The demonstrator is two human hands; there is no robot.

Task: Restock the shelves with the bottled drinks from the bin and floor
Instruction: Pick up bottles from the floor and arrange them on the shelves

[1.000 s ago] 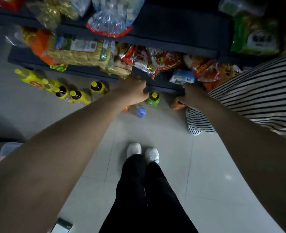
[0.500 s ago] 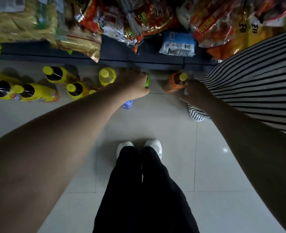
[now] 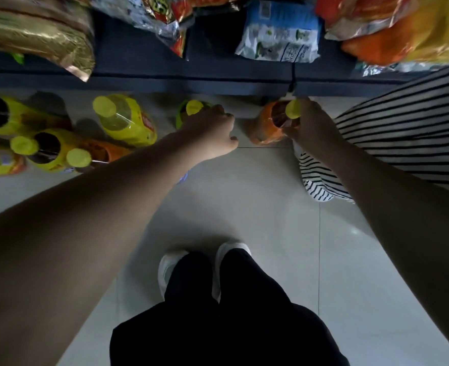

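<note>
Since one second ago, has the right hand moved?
Yes. The right hand has dropped from the shelf edge to the orange bottle on the floor.

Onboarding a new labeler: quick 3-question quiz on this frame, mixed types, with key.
1. True or false: the right hand is on the orange-labelled bottle.
2. Multiple choice: the bottle at the left hand has which label colour? A) blue B) green C) red
3. Fill in: the bottles still to be shelved stand on the ____.

Key:
1. True; its fingers wrap the bottle just below the yellow cap.
2. B; it is the green-labelled bottle, mostly hidden behind the hand, so a firm grip cannot be confirmed.
3. Floor, in front of the dark shelf edge.
</note>
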